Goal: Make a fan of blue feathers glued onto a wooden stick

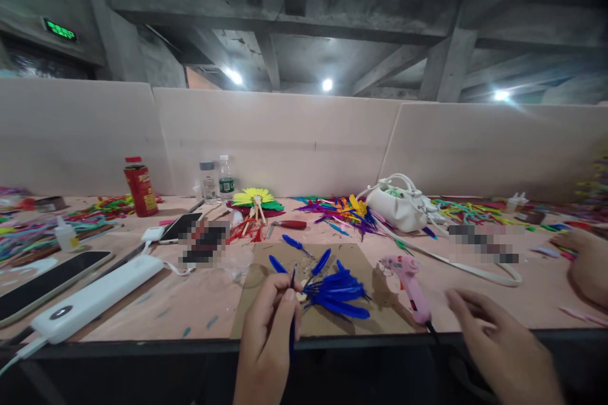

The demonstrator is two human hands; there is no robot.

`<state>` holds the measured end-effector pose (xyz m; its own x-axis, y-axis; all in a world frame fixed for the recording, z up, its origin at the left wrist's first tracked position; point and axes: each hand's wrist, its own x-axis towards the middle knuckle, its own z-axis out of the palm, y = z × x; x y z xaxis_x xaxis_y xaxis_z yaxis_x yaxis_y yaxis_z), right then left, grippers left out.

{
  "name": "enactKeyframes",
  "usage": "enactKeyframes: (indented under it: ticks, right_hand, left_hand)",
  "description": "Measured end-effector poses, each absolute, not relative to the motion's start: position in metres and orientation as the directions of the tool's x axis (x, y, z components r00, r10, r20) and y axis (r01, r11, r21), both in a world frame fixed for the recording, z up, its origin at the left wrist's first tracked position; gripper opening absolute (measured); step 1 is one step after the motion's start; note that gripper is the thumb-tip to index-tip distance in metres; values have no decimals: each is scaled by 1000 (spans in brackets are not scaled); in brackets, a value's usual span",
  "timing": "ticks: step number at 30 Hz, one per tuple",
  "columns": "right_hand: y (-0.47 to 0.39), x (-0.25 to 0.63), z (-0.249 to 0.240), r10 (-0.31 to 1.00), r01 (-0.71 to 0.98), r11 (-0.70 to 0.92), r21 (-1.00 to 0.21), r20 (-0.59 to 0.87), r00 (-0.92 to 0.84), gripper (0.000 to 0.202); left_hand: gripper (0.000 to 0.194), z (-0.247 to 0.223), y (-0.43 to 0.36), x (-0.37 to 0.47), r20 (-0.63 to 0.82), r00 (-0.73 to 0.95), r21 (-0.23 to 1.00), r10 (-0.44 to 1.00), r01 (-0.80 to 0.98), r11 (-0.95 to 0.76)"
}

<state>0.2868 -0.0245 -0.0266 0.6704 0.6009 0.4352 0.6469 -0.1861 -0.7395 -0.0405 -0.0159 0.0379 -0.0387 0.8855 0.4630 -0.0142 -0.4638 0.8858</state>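
Note:
My left hand (273, 329) is closed in a pinch on a dark blue feather (292, 323), held upright over the front of a brown cardboard sheet (251, 278). Just right of its fingertips, a fan of blue feathers (339, 294) lies on the cardboard, with a few single blue feathers (322, 262) around it. My right hand (498, 342) is at the table's front edge with its fingers apart and nothing visible in them. Between that hand and the cardboard lies a pink glue gun (412, 288), its nozzle pointing left.
Phones (52, 281) and a white power bank (99, 300) lie left. Behind the cardboard are a red-handled tool (289, 224), a yellow feather flower (254, 197), coloured feathers (351, 209) and a white bag (399, 205). Another person's hand (589, 266) is at far right.

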Motion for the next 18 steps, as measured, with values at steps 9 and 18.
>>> enactKeyframes:
  ticks: [9,18]
  right_hand:
    - [16,240,-22,821,854,-362,-374,306,482,54]
    - [-24,230,-14,698,323,366,-873,487,525,51]
  left_hand:
    - [29,37,-13,-40,415,54,910,908,-34,-414]
    - [27,37,-14,-31,437,43,899,898,-55,-434]
